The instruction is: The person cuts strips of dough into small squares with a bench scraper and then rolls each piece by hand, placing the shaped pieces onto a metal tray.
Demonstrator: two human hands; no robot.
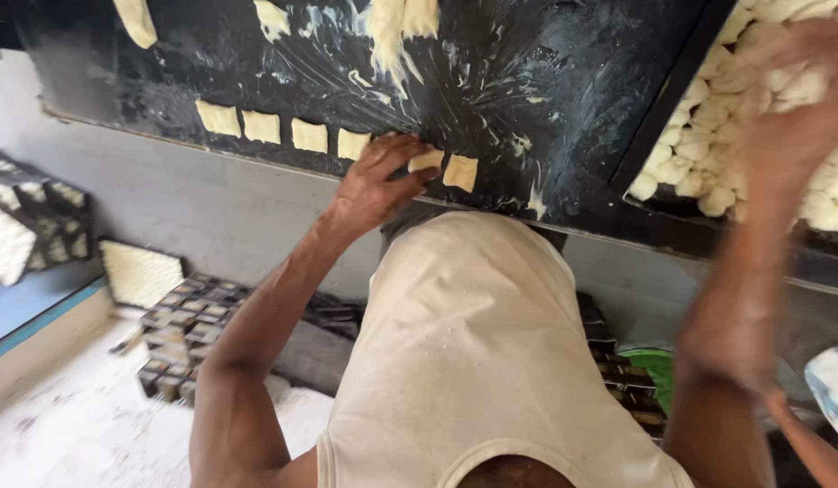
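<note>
left hand (pixel 378 185) pressing fingers on dough square (pixel 426 161) at near edge of black greasy table (pixel 545 81), end of square row. right hand (pixel 794 99) blurry over dough ball tray (pixel 672 95) far right, grip can't tell tbh

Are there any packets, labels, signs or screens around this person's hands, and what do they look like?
No packets, labels, signs or screens show.
What there is: a row of flat pale dough squares on a greasy black work surface.
The left hand touches one square.
The blurred right hand is over a tray of dough balls.
</note>
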